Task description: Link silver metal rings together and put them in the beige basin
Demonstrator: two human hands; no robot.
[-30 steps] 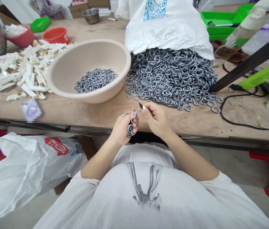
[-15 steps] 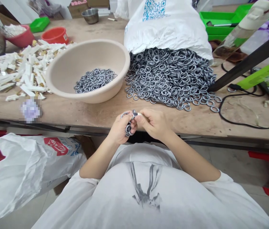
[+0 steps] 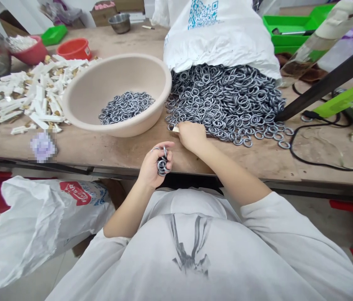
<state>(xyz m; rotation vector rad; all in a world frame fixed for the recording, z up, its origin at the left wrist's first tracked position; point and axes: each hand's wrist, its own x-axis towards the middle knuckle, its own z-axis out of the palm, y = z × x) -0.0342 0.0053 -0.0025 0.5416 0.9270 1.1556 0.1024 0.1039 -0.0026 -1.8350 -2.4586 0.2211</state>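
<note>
Several grey rings (image 3: 162,165) are gathered in my left hand (image 3: 151,169), its fingers curled around them just past the table's front edge. My right hand (image 3: 191,136) is closed at the near left edge of a heap of grey rings (image 3: 223,104). A small pale piece with a dark end (image 3: 174,130) sticks out from its fingertips; its exact kind is unclear. The heap spills from a white sack (image 3: 220,42). To the left stands a beige basin (image 3: 82,96) with more grey rings (image 3: 126,108) inside.
White and gold pieces (image 3: 41,92) lie heaped on the left, near a red bowl (image 3: 74,49). A dark post (image 3: 323,83) slants at the right beside a black cable (image 3: 323,168). A white bag (image 3: 38,217) stands below the table edge at left.
My right hand has moved away from my left hand, forward to the ring heap, taking the small pale piece along. My left hand has shifted slightly left, still holding rings.
</note>
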